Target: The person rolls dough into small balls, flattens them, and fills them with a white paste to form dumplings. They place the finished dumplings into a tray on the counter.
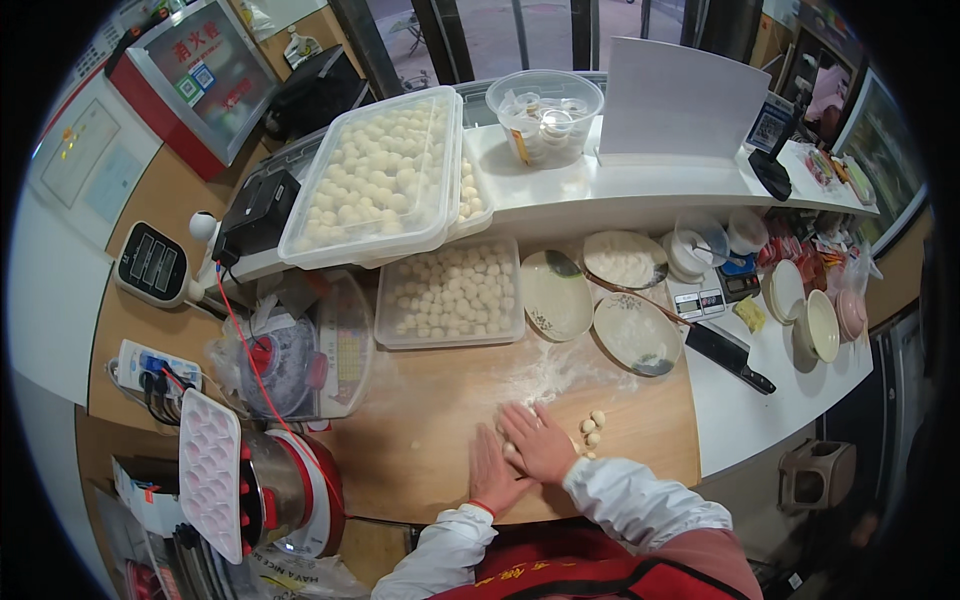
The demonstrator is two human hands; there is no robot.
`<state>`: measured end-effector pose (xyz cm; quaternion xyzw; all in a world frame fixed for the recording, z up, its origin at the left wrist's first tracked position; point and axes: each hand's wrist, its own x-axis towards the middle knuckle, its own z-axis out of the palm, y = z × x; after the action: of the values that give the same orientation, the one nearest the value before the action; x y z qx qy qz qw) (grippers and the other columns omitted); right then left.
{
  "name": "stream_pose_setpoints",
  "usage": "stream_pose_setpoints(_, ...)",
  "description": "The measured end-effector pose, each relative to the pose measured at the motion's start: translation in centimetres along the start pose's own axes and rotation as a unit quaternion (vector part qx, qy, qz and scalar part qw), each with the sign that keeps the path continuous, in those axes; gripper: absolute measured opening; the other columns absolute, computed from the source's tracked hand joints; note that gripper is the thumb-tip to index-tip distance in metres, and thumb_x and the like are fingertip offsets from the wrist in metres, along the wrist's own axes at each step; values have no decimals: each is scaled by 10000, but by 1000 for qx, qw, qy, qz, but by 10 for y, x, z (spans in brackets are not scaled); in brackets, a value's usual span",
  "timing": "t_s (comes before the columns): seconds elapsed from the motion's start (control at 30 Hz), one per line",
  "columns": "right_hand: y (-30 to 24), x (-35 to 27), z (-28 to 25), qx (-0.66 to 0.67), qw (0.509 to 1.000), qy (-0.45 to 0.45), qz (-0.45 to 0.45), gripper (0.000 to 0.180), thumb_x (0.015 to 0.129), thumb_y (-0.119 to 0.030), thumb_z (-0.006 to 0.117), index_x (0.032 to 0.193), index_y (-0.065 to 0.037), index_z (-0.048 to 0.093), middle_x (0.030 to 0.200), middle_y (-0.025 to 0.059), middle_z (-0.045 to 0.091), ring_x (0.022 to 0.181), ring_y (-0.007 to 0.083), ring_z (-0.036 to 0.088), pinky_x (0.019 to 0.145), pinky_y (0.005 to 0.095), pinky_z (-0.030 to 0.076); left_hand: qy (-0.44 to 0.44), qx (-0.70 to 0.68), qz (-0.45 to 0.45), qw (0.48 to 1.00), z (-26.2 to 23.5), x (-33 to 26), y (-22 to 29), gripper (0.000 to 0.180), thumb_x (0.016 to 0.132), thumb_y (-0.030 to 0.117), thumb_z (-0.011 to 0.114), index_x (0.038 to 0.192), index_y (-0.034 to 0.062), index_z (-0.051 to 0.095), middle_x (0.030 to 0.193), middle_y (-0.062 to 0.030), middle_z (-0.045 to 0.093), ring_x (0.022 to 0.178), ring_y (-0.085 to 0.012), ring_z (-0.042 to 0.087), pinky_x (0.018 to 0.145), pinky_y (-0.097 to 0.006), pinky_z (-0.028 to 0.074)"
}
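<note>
Dough piece (513,452) pale, small, pressed between left hand (490,470), right hand (540,445).

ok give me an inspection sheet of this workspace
surface: wooden board, dusted with flour
job's things: dough piece pressed between left hand and right hand; small dough balls beside them; open tray of balls
clutter: three plates, cleaver, lidded tub, bowl, small scale
fingers: flat, palms facing, rolling dough
cables: red cable; power strip
surroundings: white counter, red mixer
</note>
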<state>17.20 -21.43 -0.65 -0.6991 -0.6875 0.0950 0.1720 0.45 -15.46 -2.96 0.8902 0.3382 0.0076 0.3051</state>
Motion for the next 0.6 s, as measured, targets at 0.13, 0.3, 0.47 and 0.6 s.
stream_pose_setpoints(0.13, 19, -32, -11, 38, 995, -53, 73, 683, 915, -438, 573, 1432, -12, 437, 1514, 157, 420, 1424, 287, 356, 1189, 476, 227, -27, 40, -10, 999, -9, -3, -2, 1344, 682, 559, 820, 1514, -115, 7, 1595, -334, 43, 1506, -432, 40, 1228, -516, 32)
stream_pose_setpoints(0.3, 34, -1, -9, -34, 990, 77, 111, 613, 939, -430, 533, 1409, -39, 477, 1483, 133, 466, 1402, 300, 383, 1159, 486, 264, -5, 20, 35, 999, 1, 12, 12, 1381, 645, 524, 853, 1510, -119, -10, 1598, -330, 25, 1513, -408, 14, 1231, -497, -7)
stream_pose_setpoints(0.47, -1, -39, -3, -11, 998, 13, 59, 606, 956, -437, 508, 1439, -75, 454, 1514, 116, 433, 1401, 324, 375, 1165, 513, 244, -39, 11, 7, 999, 3, 3, 13, 1387, 642, 555, 851, 1511, -117, 6, 1598, -326, 35, 1510, -411, 29, 1226, -519, 0)
stream_pose_setpoints(0.6, -4, -108, -13, -22, 999, -37, 30, 619, 939, -463, 537, 1458, -137, 450, 1544, 83, 397, 1415, 279, 369, 1168, 524, 235, -15, 8, 50, 999, 8, -13, 16, 1355, 641, 559, 855, 1512, -109, 61, 1596, -315, 69, 1507, -414, 44, 1221, -535, 12)
